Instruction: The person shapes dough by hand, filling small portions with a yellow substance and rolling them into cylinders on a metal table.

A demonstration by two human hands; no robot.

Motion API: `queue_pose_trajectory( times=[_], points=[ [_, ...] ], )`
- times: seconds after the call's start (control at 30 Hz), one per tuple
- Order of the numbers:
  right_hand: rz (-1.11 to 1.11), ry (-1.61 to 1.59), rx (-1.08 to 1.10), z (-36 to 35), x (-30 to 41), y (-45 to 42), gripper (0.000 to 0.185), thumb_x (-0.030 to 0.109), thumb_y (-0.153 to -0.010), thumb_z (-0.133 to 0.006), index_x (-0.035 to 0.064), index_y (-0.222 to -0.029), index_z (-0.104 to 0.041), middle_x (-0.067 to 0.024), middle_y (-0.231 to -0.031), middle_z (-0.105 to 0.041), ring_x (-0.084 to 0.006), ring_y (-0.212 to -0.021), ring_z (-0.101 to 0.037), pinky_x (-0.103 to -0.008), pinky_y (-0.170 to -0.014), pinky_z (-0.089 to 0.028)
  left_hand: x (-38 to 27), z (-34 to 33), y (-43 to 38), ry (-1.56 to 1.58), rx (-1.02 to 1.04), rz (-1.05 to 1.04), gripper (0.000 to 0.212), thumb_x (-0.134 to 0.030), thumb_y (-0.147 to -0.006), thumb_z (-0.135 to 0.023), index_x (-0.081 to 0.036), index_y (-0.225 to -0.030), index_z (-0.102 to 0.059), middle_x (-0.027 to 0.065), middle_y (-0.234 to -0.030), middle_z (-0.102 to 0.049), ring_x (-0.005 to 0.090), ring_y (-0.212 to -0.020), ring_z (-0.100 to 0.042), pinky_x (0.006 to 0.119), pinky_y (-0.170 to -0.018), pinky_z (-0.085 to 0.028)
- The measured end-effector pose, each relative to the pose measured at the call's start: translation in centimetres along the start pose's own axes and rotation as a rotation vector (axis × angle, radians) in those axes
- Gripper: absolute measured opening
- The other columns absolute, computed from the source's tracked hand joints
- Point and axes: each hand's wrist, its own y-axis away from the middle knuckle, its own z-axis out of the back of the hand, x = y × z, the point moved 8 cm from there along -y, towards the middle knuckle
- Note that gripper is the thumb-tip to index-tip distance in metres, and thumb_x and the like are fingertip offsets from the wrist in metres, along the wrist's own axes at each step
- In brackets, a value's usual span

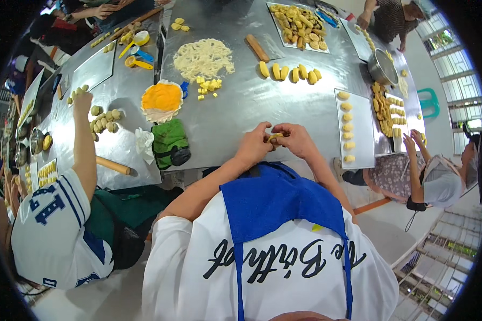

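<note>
Between the fingers of my left hand (258,141) and my right hand (295,140) is a small piece of yellow dough (275,137), held above the near edge of the metal table (225,132). Both hands touch it, and the fingers partly hide it. Ahead of them lies a row of several yellow dough pieces (284,72), with a wooden rolling pin (257,48) behind. To the right, a metal baking tray (363,128) bears a column of shaped dough pieces (348,127). Spread flour (203,59) and yellow cubes (209,86) are at the upper left of my hands.
A green cloth bag (169,143), crumpled white paper (144,144) and an orange-and-white cloth (162,100) lie left of my hands. A co-worker's arm (85,148) reaches over the left table. Far back stands a tray of shaped pastries (299,28). A steel bowl (382,67) is at right.
</note>
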Motion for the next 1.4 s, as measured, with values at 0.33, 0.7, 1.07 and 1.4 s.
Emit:
queue_pose_trajectory(
  times=[0.33, 0.7, 1.07, 1.4],
  points=[
    [0.011, -0.001, 0.104, 1.1, 0.5, -0.4, 0.023, 0.018, -0.094, -0.074, -0.0025, -0.105, -0.078, -0.0098, -0.085, -0.076, -0.0131, -0.072, -0.067, -0.0307, -0.067, -0.056, 2.1, -2.3, -1.5, 0.152, -0.087, 0.084, 0.029, -0.017, -0.082, -0.082, 0.001, -0.103, -0.075, 0.0081, -0.084, -0.074, 0.0154, -0.071, -0.069, 0.032, -0.065, -0.056],
    [0.038, 0.027, 0.166, 5.3, -1.5, -2.9, 0.023, 0.011, -0.093, -0.075, -0.0021, -0.112, -0.074, -0.0066, -0.092, -0.074, -0.0113, -0.078, -0.067, -0.0280, -0.071, -0.056, 1.2, -4.7, -2.5, 0.044, -0.108, 0.120, 0.023, -0.022, -0.088, -0.078, -0.002, -0.100, -0.076, 0.0027, -0.081, -0.072, 0.0120, -0.066, -0.064, 0.031, -0.063, -0.054],
    [0.057, 0.015, 0.218, 5.7, -4.1, -4.5, 0.025, 0.018, -0.093, -0.074, 0.0004, -0.110, -0.078, -0.0072, -0.085, -0.076, -0.0120, -0.068, -0.067, -0.0294, -0.065, -0.056, 1.6, -7.3, -2.7, 0.227, -0.086, 0.210, 0.021, -0.012, -0.095, -0.070, 0.001, -0.111, -0.072, 0.0064, -0.098, -0.073, 0.0155, -0.082, -0.068, 0.030, -0.072, -0.058],
    [0.160, -0.163, 0.300, 4.8, -5.8, -5.1, 0.026, 0.016, -0.083, -0.084, 0.0032, -0.104, -0.075, -0.0055, -0.088, -0.073, -0.0135, -0.078, -0.067, -0.0311, -0.071, -0.056, 2.0, -7.9, -3.1, 0.415, -0.206, 0.145, 0.038, -0.001, -0.085, -0.070, 0.005, -0.122, -0.062, 0.0107, -0.102, -0.073, 0.0188, -0.087, -0.070, 0.032, -0.077, -0.057]
  ],
)
